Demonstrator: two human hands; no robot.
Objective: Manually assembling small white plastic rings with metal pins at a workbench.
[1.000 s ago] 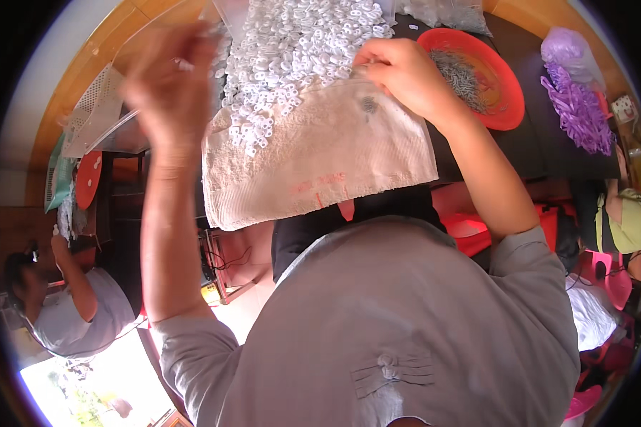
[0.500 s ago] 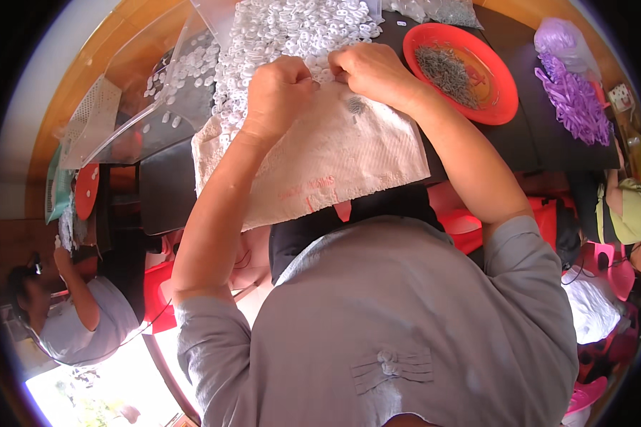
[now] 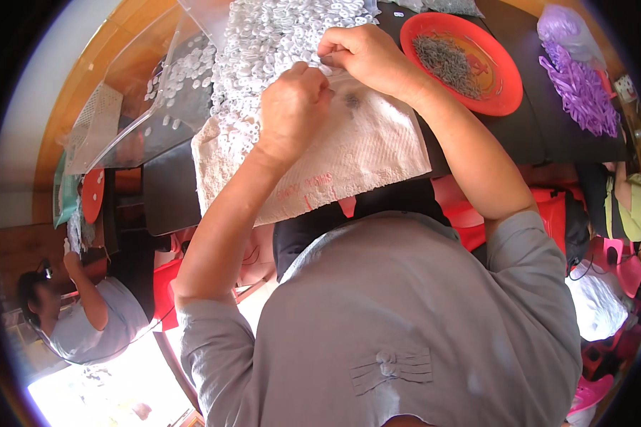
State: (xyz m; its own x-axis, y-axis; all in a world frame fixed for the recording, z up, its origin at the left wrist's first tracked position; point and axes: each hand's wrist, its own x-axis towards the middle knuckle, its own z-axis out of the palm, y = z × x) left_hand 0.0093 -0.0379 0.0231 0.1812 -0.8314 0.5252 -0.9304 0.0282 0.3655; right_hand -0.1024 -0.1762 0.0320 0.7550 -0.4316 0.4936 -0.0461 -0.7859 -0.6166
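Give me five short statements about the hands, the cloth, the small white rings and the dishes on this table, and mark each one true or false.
1. Both hands, the left hand and the right hand, meet over the off-white woven cloth. True.
2. The round red plastic plate holds purple strips. False: it holds a heap of thin dark metal pieces; the purple plastic strips lie beside it.
3. The small white plastic rings are heaped on the cloth's far end. True.
4. The clear plastic tray is to the person's right. False: it is on the left.
5. The cloth is folded shut. False: it is spread open.
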